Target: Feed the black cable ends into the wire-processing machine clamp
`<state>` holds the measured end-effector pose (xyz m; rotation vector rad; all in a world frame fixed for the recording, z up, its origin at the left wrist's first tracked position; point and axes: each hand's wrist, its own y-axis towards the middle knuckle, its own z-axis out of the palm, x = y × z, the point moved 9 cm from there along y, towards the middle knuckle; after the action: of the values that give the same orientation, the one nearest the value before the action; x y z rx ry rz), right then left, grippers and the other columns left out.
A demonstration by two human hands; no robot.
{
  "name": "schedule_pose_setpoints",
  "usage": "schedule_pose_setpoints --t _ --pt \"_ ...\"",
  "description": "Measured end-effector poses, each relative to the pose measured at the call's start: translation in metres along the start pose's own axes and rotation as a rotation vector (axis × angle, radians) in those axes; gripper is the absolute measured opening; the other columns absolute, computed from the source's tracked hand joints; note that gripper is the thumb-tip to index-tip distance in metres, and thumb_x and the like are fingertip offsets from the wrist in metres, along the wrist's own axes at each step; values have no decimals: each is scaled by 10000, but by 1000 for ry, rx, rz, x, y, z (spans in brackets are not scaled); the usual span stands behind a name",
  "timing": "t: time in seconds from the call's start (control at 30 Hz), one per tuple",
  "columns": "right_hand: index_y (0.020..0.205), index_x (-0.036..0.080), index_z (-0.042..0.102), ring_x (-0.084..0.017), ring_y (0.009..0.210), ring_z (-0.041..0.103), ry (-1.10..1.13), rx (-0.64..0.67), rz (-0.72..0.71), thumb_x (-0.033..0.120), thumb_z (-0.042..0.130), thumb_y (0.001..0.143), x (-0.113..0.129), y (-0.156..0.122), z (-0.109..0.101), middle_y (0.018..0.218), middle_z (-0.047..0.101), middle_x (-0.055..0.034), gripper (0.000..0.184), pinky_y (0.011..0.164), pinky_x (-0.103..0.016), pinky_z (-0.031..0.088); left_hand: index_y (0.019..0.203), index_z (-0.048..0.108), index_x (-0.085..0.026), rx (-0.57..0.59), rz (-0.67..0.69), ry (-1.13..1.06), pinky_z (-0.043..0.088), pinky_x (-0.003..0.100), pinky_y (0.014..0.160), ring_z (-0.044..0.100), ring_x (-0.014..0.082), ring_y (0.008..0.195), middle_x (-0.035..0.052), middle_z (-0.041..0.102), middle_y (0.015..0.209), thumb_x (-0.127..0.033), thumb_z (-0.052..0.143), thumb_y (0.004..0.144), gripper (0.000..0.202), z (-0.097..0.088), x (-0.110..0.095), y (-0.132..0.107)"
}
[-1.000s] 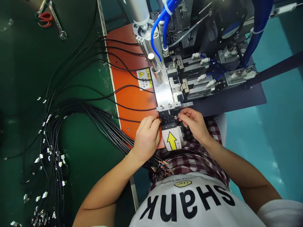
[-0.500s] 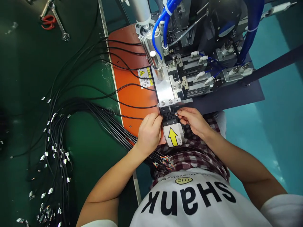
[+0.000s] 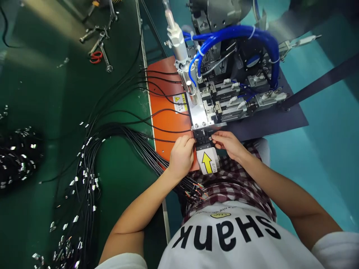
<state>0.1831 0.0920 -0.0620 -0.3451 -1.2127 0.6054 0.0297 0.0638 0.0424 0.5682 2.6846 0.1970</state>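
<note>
My left hand [image 3: 181, 156] is closed over a black cable [image 3: 165, 140] at the left side of the dark feed track [image 3: 202, 140]. The cable runs into my fingers from the left. Opposite it, the thumb and forefinger of my right hand [image 3: 229, 145] pinch at the track's right side, by a small shiny cable end; its details are too small to make out. Just below the track sits a white plate with a yellow arrow [image 3: 206, 161]. The machine's metal press head [image 3: 198, 112] stands directly beyond my hands, with several cables leading into its left side.
A thick bundle of black cables [image 3: 140, 144] crosses the green table [image 3: 117, 198], its stripped coloured wire ends [image 3: 198, 189] near my lap. Wrenches [image 3: 104, 56] and red-handled scissors [image 3: 96, 57] lie at the back. Coiled cables [image 3: 21, 157] are at far left. Blue air hoses [image 3: 238, 31] arch over the machine.
The camera view has shifted, so the whole scene sits further right and lower, and more of the table shows at left. Both hands stay at the track in nearly the same pose.
</note>
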Motion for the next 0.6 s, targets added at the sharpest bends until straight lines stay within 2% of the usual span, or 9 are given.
schedule_pose_setpoints --t 0.13,0.27,0.4,0.6 --pt "766 151 647 -40 501 458 -10 18 -6 464 847 668 -1 -4 -1 677 594 33 385 483 -199 330 1125 651 -167 0 -37 -19 517 396 891 588 229 988 104 661 1056 -110 425 984 272 -14 21 -14" --pt "814 154 671 -49 526 471 3 29 -3 539 823 711 -9 -8 -5 706 616 15 426 490 -196 353 1205 663 -180 -73 -43 -9 527 433 981 601 234 1100 123 660 1183 -139 454 991 302 -24 40 -36" --pt "838 167 690 -63 547 486 25 1 -18 584 801 727 -17 -14 -14 718 624 7 446 500 -205 376 1261 651 -200 -104 -22 7 532 474 1026 610 248 1169 126 669 1232 -134 447 989 346 -20 42 -47" --pt "830 180 696 -75 572 504 13 -65 -16 528 839 697 -28 -17 -35 734 635 7 399 519 -210 400 1276 647 -182 -123 12 65 545 483 1026 630 259 1158 138 690 1199 -135 431 989 362 -18 37 -48"
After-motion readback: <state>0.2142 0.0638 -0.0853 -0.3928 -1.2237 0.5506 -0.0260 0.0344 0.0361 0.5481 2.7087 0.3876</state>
